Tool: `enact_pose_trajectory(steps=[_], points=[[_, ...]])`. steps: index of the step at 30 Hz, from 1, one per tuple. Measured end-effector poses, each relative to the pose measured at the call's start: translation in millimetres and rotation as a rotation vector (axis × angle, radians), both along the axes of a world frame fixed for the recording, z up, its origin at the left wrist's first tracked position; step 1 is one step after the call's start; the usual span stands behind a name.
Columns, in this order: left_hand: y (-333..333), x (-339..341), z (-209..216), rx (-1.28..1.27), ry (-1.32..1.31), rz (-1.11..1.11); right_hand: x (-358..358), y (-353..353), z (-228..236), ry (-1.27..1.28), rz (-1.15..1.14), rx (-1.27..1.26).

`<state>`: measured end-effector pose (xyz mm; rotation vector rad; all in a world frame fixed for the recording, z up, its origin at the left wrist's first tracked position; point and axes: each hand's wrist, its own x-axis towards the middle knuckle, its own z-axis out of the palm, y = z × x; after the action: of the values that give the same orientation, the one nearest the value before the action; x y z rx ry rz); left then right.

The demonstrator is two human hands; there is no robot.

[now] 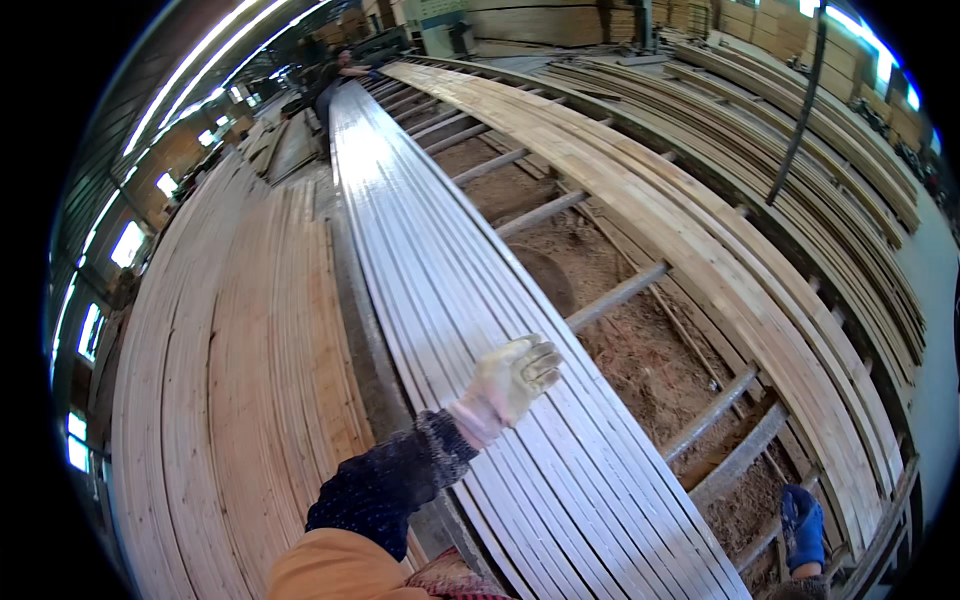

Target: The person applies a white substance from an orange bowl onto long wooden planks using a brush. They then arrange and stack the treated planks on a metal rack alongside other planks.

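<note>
A long row of narrow strips with a shiny white coating (440, 260) runs away from me, side by side. My left hand (510, 385), in a pale work glove, is over these strips near their right edge. Its fingers are loosely bent and point right, with nothing visible in them. Whether the palm presses on the strips is hard to see. At the lower right, my right hand (803, 528) wears a blue glove and hangs beside the near end of bare wooden boards (720, 270). Its fingers are indistinct, and nothing held shows.
Metal rollers (622, 296) cross a frame above a sawdust-covered floor (640, 370). More bare boards (270, 330) lie on the left. Stacked strips (800, 210) stand at the right behind a thin upright pole (803, 110). A person (330, 85) is at the far end.
</note>
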<state>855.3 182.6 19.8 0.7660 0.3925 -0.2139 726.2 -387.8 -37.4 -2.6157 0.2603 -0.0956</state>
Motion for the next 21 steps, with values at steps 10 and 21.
enact_pose_trajectory(steps=[10,21], points=[[-7.4,14.7,-8.3,0.045,0.059,0.033,79.1,-19.8,-37.7,-0.260,-0.046,-0.558],[-12.3,26.0,-9.1,0.064,0.050,-0.015,177.6,-11.1,-74.9,0.001,-0.323,-0.681]])
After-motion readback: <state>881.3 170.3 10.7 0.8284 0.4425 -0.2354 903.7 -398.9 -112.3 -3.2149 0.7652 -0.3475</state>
